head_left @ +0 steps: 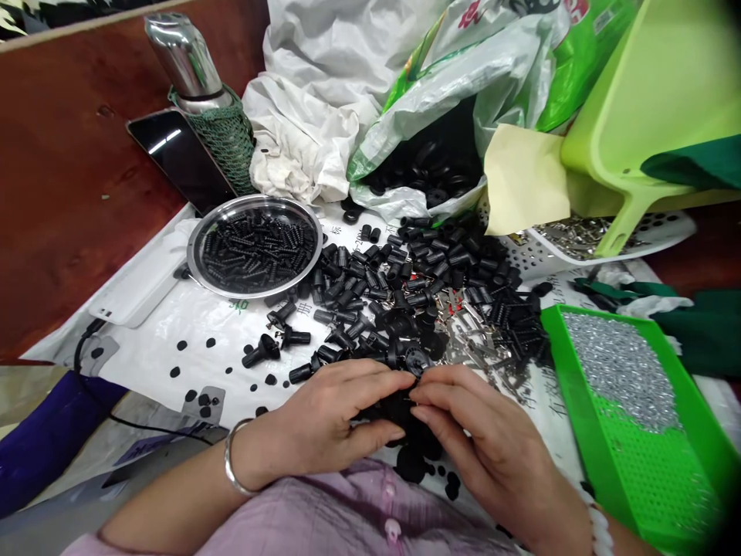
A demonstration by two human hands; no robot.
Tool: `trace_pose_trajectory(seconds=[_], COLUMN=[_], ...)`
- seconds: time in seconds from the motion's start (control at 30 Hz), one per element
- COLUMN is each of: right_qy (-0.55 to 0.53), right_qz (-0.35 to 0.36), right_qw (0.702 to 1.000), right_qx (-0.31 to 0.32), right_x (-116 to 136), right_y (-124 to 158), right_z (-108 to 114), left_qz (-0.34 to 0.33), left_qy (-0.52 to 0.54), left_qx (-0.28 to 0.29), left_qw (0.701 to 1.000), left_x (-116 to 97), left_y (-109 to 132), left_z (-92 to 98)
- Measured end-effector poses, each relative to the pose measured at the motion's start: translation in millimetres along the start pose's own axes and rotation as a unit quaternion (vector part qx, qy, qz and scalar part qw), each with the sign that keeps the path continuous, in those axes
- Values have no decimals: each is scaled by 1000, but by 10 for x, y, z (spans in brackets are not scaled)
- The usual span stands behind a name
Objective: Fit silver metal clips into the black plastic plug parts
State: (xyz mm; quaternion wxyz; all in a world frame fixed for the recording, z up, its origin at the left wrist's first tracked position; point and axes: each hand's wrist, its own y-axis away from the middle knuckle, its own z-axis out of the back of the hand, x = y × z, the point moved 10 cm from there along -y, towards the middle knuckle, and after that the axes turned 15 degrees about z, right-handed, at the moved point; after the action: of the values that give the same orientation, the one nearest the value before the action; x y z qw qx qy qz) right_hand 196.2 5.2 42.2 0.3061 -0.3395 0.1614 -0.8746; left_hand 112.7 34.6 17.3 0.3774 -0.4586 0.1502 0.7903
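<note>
My left hand [329,421] and my right hand [480,440] meet at the near edge of the table, fingers pinched together on a small black plastic part [399,405] held between them. Most of that part is hidden by the fingers. Just beyond my hands lies a big heap of black plastic tubes [405,293], mixed with small metal clips [468,340]. A silver bangle circles my left wrist.
A round steel dish [200,239] of black springs sits at the left. A green mesh tray [700,417] of small silver pieces is at the right. Behind are plastic bags [359,93] with black rings, a steel flask [185,62], a phone [174,154] and a yellow-green dustpan [648,100].
</note>
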Motion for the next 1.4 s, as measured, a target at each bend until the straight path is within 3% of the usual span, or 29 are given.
trace_pose_trajectory(seconds=[0.13, 0.33, 0.5, 0.7, 0.9, 1.03, 1.4], right_qy=[-21, -102, -119, -129, -87, -63, -2], right_qz=[-22, -109, -120, -97, -41, -32, 18], right_qw=[1000, 989, 986, 987, 995, 997, 999], right_qx=[-4, 1, -1, 10, -12, -31, -35], right_x=[-53, -249, -275, -196, -66, -58, 16], right_y=[-1, 24, 30, 16, -52, -68, 10], right_z=[-58, -117, -93, -74, 17, 67, 9], left_qz=[-15, -18, -11, 29, -42, -54, -57], left_qy=[-33, -62, -64, -87, -124, -109, -93], left_qx=[-30, -59, -37, -70, -122, -153, -158], left_qw=[999, 996, 997, 993, 984, 981, 981], left_x=[-19, 13, 32, 122, -38, -73, -108], left_y=[19, 45, 71, 73, 58, 45, 54], left_z=[8, 21, 11, 89, 192, 257, 217])
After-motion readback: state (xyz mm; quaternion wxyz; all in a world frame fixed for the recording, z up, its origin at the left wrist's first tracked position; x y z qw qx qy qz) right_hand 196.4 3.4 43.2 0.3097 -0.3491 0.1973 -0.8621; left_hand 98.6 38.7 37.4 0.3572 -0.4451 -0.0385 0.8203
